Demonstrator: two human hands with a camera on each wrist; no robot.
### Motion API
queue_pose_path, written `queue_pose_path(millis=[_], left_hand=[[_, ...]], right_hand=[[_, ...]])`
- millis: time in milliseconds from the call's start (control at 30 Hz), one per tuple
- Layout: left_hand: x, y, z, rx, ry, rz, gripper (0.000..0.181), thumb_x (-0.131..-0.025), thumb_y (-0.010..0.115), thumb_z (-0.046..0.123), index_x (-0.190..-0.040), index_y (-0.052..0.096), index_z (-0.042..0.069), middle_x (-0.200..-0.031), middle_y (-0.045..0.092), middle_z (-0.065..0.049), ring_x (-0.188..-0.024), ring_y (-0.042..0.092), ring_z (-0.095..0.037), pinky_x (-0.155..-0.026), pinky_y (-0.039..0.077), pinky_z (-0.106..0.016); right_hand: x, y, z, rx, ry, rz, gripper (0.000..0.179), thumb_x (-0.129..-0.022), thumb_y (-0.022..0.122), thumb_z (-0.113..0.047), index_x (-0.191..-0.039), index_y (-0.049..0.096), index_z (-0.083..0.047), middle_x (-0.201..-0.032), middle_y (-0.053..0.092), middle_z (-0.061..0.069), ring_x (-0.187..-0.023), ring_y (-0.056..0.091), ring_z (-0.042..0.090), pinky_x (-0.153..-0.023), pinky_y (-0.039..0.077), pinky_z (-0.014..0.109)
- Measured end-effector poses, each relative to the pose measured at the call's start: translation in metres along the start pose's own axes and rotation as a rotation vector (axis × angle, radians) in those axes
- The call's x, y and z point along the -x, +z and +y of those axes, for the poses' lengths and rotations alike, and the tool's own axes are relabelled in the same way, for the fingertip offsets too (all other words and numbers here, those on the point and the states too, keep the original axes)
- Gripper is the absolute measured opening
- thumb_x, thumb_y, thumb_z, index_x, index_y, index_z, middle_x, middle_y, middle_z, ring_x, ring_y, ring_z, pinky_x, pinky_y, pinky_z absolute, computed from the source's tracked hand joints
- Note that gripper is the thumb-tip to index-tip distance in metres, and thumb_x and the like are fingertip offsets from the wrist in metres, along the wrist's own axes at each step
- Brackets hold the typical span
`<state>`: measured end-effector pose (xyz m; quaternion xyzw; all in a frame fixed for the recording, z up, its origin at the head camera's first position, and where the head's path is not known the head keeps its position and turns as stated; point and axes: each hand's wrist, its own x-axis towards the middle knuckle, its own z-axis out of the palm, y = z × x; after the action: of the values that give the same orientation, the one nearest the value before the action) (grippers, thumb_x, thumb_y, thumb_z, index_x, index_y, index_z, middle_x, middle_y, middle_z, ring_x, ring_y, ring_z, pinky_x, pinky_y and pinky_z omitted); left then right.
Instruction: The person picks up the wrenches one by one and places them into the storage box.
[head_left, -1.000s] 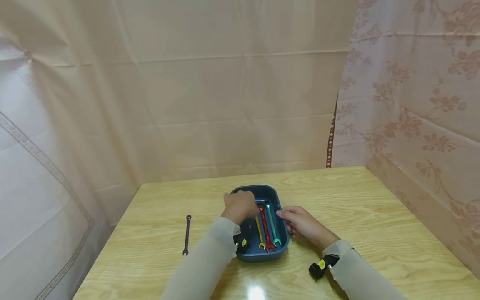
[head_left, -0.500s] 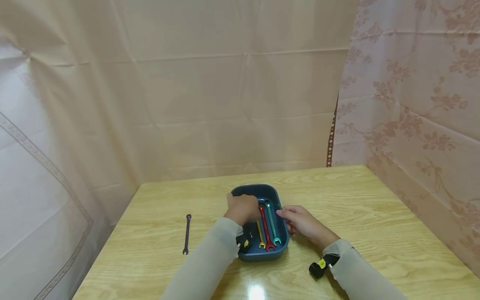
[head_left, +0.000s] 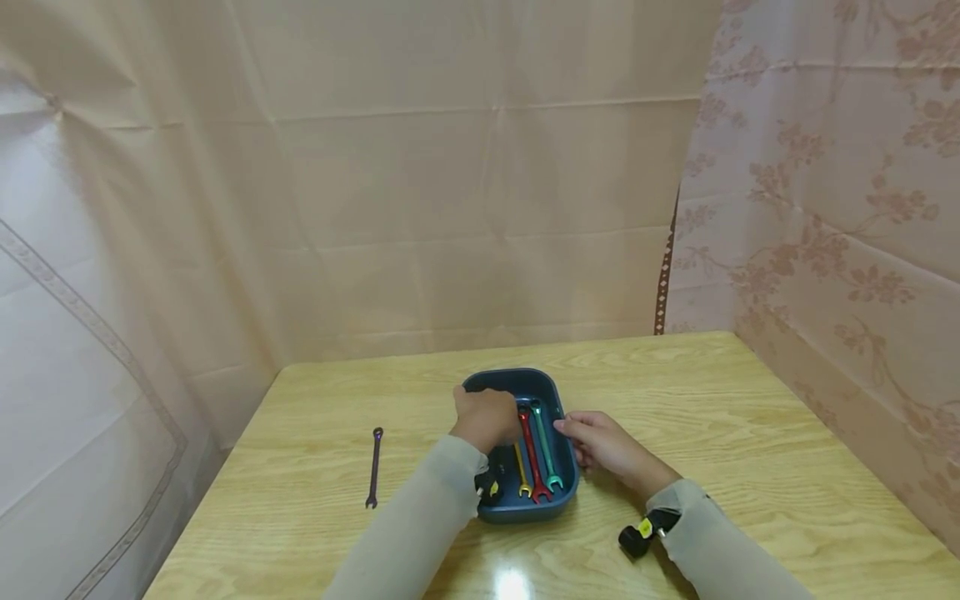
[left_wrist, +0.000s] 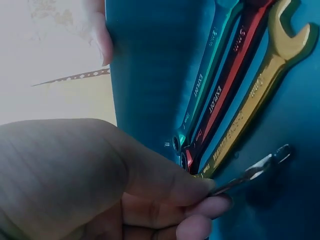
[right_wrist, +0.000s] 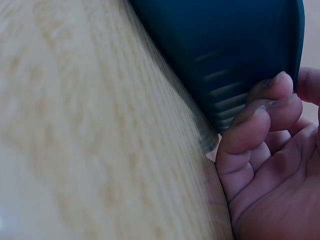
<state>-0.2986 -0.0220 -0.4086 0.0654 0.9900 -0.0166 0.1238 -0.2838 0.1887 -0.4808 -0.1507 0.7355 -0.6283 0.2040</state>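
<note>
A dark blue plastic tray [head_left: 528, 514] stands on the table, with green [head_left: 545, 447], red [head_left: 533, 460] and yellow [head_left: 523, 479] combination wrenches side by side inside. My left hand [head_left: 487, 417] reaches into its left half. In the left wrist view, thumb and fingers pinch a silver wrench [left_wrist: 252, 172], tilted with one end near the tray floor; the fingers cover much of it. My right hand [head_left: 609, 447] holds the tray's right side, thumb at the rim and curled fingers against the outer wall [right_wrist: 235, 50]. A dark purple wrench [head_left: 374, 468] lies on the table, left of the tray.
The wooden table [head_left: 712, 400] extends around the tray on all sides. A beige cloth [head_left: 450, 208] hangs behind its far edge, and a floral cloth [head_left: 840, 208] hangs on the right. Black cameras [head_left: 636, 542] are strapped to both wrists.
My left hand has shifted slightly to the right and nearer inside the tray over the last second, then stays nearly still. The right hand and tray keep their places.
</note>
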Motion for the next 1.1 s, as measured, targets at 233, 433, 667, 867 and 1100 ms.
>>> queue_pose_path(millis=[233,433,667,867,1100], left_hand=[[-0.0014,0.0011,0.0013,-0.002,0.003,-0.015,0.016,-0.090,0.074,0.031,-0.080,0.072,0.018,-0.073,0.066,0.002,-0.079,0.060,-0.019,-0.112,0.025,-0.058],[-0.0033,0.0040,0.0025,-0.026,-0.003,-0.033,0.017,-0.091,0.074,0.032,-0.081,0.073,0.018,-0.073,0.066,0.002,-0.080,0.060,-0.019,-0.112,0.024,-0.059],[-0.0067,0.0048,0.0041,-0.075,-0.013,-0.059,0.017,-0.092,0.072,0.036,-0.089,0.076,0.019,-0.078,0.068,0.002,-0.083,0.060,-0.019,-0.113,0.025,-0.059],[-0.0078,0.0055,0.0042,-0.079,-0.013,-0.058,0.018,-0.092,0.073,0.037,-0.090,0.076,0.020,-0.079,0.068,0.002,-0.083,0.060,-0.019,-0.114,0.024,-0.060],[-0.0074,0.0052,0.0056,-0.074,-0.017,-0.058,0.017,-0.092,0.073,0.036,-0.089,0.076,0.020,-0.075,0.067,0.002,-0.082,0.060,-0.019,-0.114,0.023,-0.060]], right_hand=[[-0.0001,-0.0010,0.0005,-0.005,0.002,-0.002,0.038,-0.108,0.051,-0.040,-0.093,0.058,-0.005,-0.068,0.050,-0.002,-0.056,0.043,0.013,-0.055,0.040,0.026],[0.0006,0.0002,0.0008,-0.007,0.016,0.004,0.038,-0.109,0.050,-0.039,-0.097,0.060,-0.004,-0.069,0.050,-0.002,-0.057,0.043,0.015,-0.055,0.040,0.026],[0.0015,0.0009,-0.0014,0.002,0.009,0.001,0.037,-0.109,0.050,-0.039,-0.096,0.059,-0.005,-0.069,0.050,-0.002,-0.057,0.044,0.014,-0.056,0.041,0.026],[0.0022,0.0018,-0.0032,0.002,0.008,0.001,0.037,-0.109,0.050,-0.038,-0.096,0.059,-0.004,-0.070,0.050,-0.001,-0.058,0.044,0.014,-0.056,0.041,0.026],[0.0025,0.0016,-0.0034,0.005,0.001,0.001,0.038,-0.108,0.051,-0.039,-0.095,0.058,-0.005,-0.070,0.050,0.000,-0.058,0.045,0.015,-0.056,0.042,0.026]])
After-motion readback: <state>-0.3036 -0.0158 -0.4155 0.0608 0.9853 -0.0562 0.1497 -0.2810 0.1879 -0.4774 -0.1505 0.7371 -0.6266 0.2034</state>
